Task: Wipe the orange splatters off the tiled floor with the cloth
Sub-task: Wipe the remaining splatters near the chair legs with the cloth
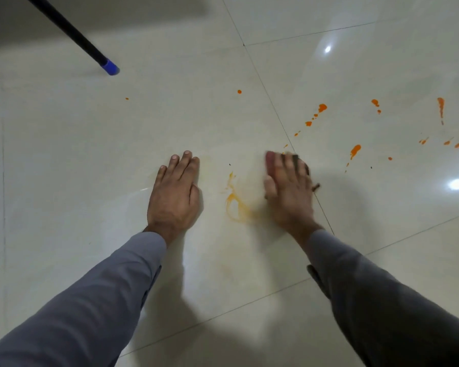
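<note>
Tiled floor (90, 160): two hands, one cloth (270, 161).

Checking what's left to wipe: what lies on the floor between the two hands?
Head view: a smeared orange streak on the tile, between left hand and right hand.

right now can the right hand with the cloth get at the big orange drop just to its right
Probably yes: the right hand presses the cloth flat, and only bare floor lies between it and that drop.
</note>
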